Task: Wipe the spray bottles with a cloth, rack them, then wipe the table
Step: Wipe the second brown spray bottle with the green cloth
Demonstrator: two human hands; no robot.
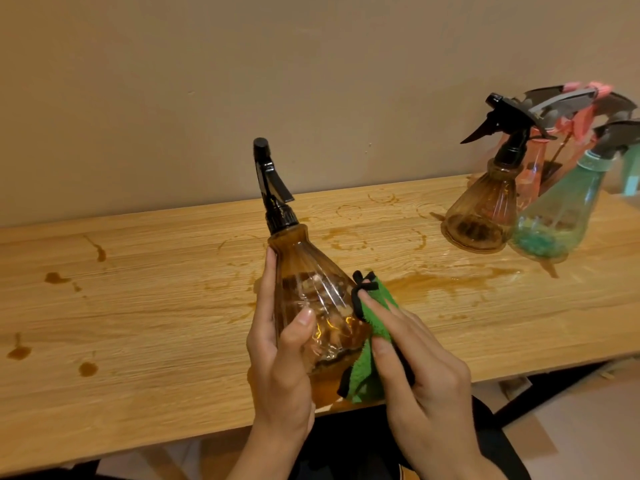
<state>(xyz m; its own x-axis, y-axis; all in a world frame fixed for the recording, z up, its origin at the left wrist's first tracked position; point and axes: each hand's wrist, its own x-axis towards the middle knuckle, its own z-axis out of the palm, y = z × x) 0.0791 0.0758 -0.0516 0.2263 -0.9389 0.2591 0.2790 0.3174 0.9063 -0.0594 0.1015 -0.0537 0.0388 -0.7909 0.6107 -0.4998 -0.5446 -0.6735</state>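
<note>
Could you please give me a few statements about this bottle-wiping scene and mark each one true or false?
1. The left hand holds the amber spray bottle by its body. True.
2. The cloth under the right hand is blue. False: it is green with black edging.
3. The right hand presses the cloth against the side of the held bottle. True.
4. The wooden table is dry. False: brown puddles, drops and ring marks lie on it.
5. A teal bottle sits next to a second amber bottle at the far right. True.
6. The held bottle's trigger head is white. False: it is black.
</note>
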